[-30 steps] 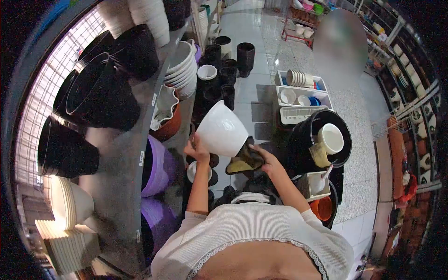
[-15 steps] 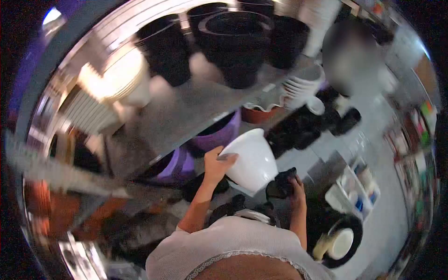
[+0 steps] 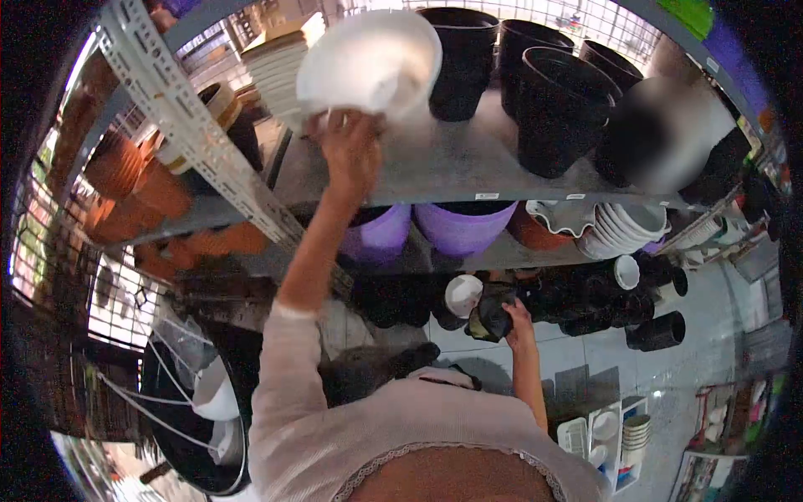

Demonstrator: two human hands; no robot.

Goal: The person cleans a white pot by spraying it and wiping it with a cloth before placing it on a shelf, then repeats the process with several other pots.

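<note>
My left hand [image 3: 347, 151] is raised over the upper shelf, its fingers closed on the near rim of a white plant pot [image 3: 364, 54]. The pot is tilted with its hollow side towards me, slightly blurred. Behind it a stack of cream pots [image 3: 280, 63] is partly covered. Lower down and to the right, my right hand [image 3: 519, 322] grips a crumpled black cloth-like thing [image 3: 495, 311], partly yellowish underneath. A white round pot [image 3: 462, 294] shows just left of it, further below.
Large black pots [image 3: 565, 105] fill the right of the metal shelf [image 3: 468, 155]. Purple pots [image 3: 466, 226] and ribbed white pots [image 3: 623, 227] sit on the level below. A perforated upright post [image 3: 196, 142] stands at left. Black pots [image 3: 657, 330] lie on the tiled floor.
My left hand has lifted the white pot from in front of my chest up and left to the upper shelf. The right hand keeps the black thing, now away from the pot. The view has turned left.
</note>
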